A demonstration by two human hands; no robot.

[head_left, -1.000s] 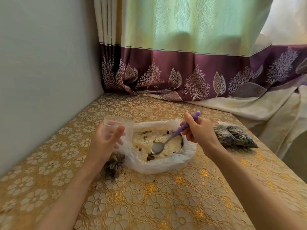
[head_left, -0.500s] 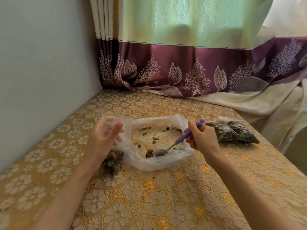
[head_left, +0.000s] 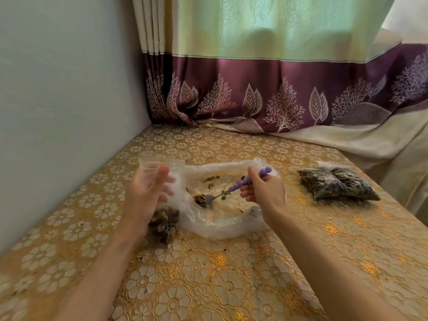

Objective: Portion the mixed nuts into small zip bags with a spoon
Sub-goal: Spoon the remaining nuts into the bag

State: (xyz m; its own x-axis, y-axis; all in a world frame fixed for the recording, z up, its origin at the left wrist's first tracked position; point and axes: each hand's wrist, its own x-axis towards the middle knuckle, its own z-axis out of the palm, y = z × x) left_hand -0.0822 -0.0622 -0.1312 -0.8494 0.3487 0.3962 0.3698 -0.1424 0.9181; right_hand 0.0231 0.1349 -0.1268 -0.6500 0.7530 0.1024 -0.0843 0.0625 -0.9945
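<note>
Your left hand (head_left: 144, 195) grips small zip bag (head_left: 162, 181) upright on table (head_left: 208, 274). Your right hand (head_left: 264, 193) grasps purple spoon (head_left: 228, 189), bowl among mixed nuts (head_left: 200, 199) inside large plastic bag (head_left: 222, 225).

Both forearms enter from the bottom edge and converge toward the centre. Left hand (head_left: 146, 195): raised, back toward the camera, thumb extended upward, fingers (head_left: 168, 179) curled round the small zip bag (head_left: 162, 165) and holding it upright. Right hand (head_left: 266, 193): knuckles up, wrist slightly bent, pinching the purple handle of the spoon (head_left: 234, 187); the spoon's bowl points down and left.
</note>
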